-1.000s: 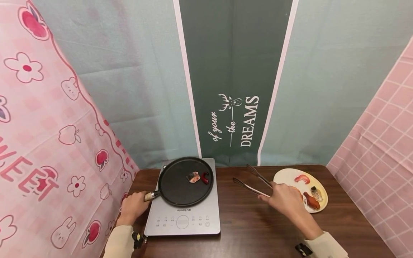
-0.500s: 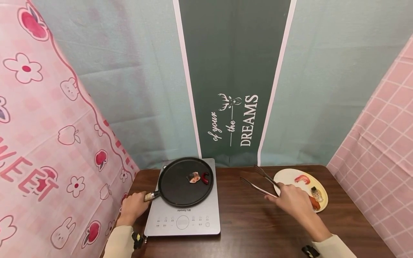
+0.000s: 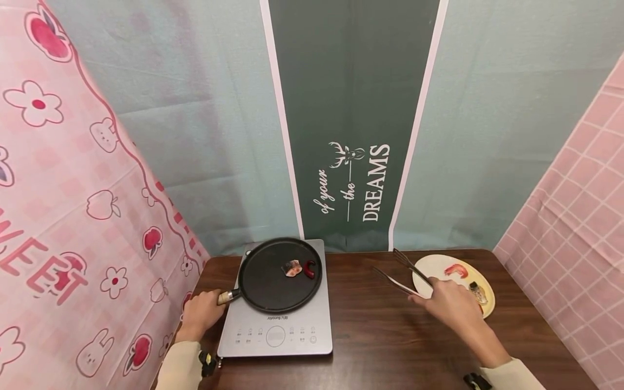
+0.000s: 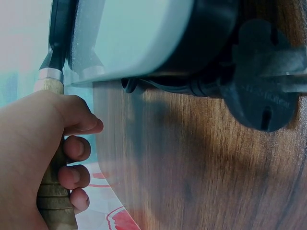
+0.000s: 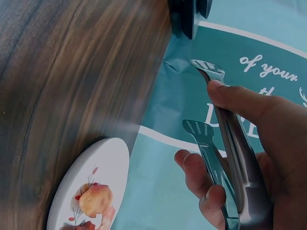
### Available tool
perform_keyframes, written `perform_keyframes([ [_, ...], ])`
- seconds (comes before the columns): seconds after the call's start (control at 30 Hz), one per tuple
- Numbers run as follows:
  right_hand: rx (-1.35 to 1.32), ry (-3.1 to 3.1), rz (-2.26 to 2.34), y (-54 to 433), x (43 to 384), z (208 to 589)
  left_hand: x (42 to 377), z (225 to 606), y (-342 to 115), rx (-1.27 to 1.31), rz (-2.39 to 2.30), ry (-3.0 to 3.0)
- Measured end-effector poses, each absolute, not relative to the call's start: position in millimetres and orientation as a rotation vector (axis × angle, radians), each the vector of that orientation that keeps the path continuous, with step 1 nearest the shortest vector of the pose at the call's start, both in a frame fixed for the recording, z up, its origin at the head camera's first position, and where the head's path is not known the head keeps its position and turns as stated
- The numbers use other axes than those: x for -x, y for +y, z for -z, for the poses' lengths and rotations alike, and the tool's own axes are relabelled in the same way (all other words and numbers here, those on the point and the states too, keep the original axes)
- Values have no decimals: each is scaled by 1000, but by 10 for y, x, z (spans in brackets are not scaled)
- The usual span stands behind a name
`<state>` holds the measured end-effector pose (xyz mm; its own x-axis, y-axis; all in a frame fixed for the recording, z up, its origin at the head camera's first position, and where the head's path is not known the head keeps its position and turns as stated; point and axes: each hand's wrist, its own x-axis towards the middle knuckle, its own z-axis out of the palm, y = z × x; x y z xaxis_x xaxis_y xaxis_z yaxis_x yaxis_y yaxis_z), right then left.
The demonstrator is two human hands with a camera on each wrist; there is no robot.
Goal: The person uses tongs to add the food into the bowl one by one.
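Observation:
My left hand [image 3: 203,312] grips the wooden handle [image 4: 53,191] of a black frying pan [image 3: 265,281], fingers wrapped round it. On the pan lie a small piece of fish [image 3: 292,268] and a dark red curved piece [image 3: 309,269]. A pair of metal tongs [image 5: 235,153] is held in my right hand [image 3: 453,306], thumb on one arm and fingers on the other, tips spread with nothing between them. The tongs overlap the left edge of an oval plate [image 3: 424,265] in the head view. A shrimp [image 3: 456,270] and a piece of fish [image 3: 478,293] show on it; my hand hides part of it.
Under the pan is a silver induction cooker [image 3: 322,325] on the dark wooden table [image 3: 375,330]. Its cable and black plug [image 4: 261,76] show in the left wrist view. Curtains [image 3: 234,135] stand behind and on both sides.
My right hand with the tongs has moved right, toward the plate, and now covers the brown drumstick-like piece seen earlier. My left hand and the pan have stayed in place.

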<state>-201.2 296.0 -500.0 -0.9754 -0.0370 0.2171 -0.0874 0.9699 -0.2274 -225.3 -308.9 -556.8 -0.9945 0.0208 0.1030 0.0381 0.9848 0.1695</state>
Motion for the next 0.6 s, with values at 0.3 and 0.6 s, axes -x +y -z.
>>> perform_keyframes([
  [0.3,-60,-2913,-335,3093,1969,5007,2254,5544,-3085,39,259,-3045],
  [0.6,-47,-2942,-339,3204,1913,4976,2257,5556,-3088,41,268,-3045],
])
